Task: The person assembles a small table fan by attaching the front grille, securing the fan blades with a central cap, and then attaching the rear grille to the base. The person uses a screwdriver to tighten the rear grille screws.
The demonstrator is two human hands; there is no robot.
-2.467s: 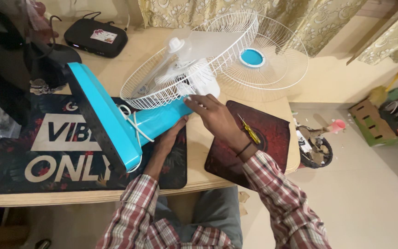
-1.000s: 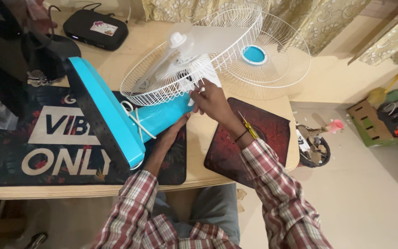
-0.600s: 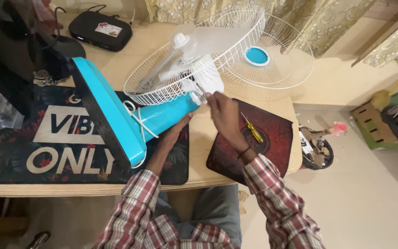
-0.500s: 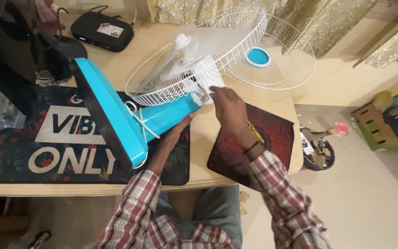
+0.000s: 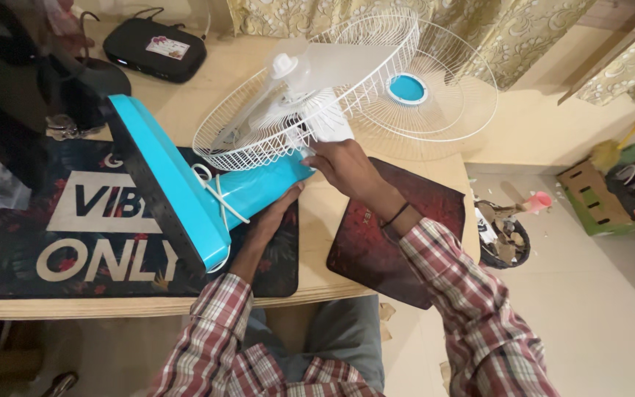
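A table fan lies tipped on the wooden table (image 5: 332, 242), its blue base (image 5: 167, 187) toward me and its blue stand (image 5: 255, 184) running up to the white motor housing (image 5: 328, 121). The white rear guard (image 5: 273, 132) with a clear blade (image 5: 332, 62) tilts up behind it. My left hand (image 5: 273, 209) cups the blue stand from below. My right hand (image 5: 343, 165) grips the joint where the stand meets the motor housing. The loose front guard (image 5: 435, 95), with a blue centre cap, lies flat behind the fan.
A dark lettered desk mat (image 5: 60, 235) and a dark red pad (image 5: 406, 242) lie under my arms. A black box (image 5: 154, 50) and a black stand base (image 5: 86, 81) sit at the back left. On the floor to the right are a round bin (image 5: 505, 235) and a cardboard tray (image 5: 589, 195).
My right hand has slid from the side of the motor housing down to its lower edge at the stand joint. The yellow screwdriver on the red pad is now hidden behind my forearm.
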